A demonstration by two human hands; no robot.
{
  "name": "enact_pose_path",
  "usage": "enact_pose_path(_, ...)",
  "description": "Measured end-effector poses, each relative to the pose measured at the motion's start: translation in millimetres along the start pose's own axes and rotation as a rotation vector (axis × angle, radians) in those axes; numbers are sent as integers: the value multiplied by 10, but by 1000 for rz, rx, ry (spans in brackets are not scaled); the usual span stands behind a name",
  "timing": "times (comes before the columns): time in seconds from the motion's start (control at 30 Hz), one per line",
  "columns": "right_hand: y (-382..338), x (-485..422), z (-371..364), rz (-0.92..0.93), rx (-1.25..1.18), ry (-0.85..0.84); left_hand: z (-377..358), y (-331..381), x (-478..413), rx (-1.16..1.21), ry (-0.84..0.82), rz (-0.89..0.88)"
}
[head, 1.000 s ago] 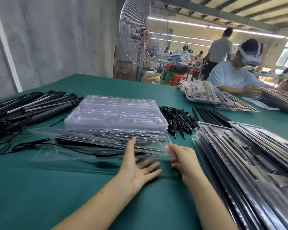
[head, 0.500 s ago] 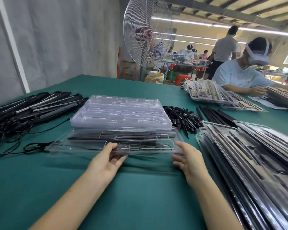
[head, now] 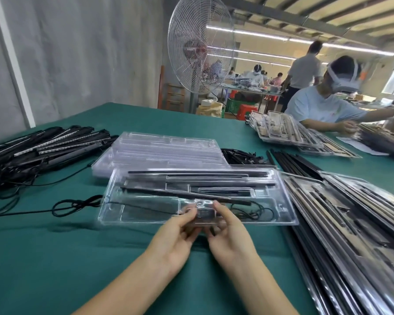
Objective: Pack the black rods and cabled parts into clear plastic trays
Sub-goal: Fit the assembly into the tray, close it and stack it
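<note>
The clear tray [head: 114, 214] lies just in front of the person on the green surface [head: 55, 258], its long side running left to right. Its far channels hold long black rods [head: 191, 172] laid lengthwise, and one rod [head: 180, 194] lies slanted across the middle. In the near compartment a thin black cable [head: 253, 210] is coiled at the right, and a looped length of cable [head: 75, 204] trails out over the tray's left end onto the surface. Just behind the tray stands a stack of empty trays [head: 164, 151]. Touching its right end, a slanted stack of packed trays [head: 350, 223] fills the right side up to the frame edge. A pile of cabled parts [head: 43, 146] takes the left, with loose rods [head: 291, 162] and small black pieces [head: 241, 154] behind on the right. Bare cloth lies open to the near left of the tray and around the forearms. The left hand [head: 175, 233] and right hand [head: 230, 235] meet at the middle of the near rim, each pinching the tray there with curled fingers. The plastic is glossy and see-through.
</note>
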State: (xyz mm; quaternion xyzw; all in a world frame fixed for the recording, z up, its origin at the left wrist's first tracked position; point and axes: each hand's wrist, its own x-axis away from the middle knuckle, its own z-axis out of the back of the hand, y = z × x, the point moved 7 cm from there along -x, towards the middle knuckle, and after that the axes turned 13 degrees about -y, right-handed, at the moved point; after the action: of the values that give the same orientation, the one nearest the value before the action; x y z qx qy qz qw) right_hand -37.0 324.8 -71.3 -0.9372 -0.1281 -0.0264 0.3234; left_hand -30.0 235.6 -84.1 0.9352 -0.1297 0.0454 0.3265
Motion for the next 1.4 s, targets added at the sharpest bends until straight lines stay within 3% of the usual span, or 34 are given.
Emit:
enact_pose_path(0.13,84,3,-65,-34,-128,-14,-95,-79,23,12,-33,-10)
enact_pose_path(0.37,107,-66,-17,-24,-49,177,-111,-24,-14,27,16,-30)
enact_pose_path(0.6,188,-121,-155,30,-36,218,-121,-1,-117,176,95,-48)
enact_pose_path(0.9,210,-175,-184,-28,-6,168,-77,65,-122,136,180,-23)
enact_pose_path(1.4,304,-185,-237,43,-57,343,74,169,-197,38,200,-5)
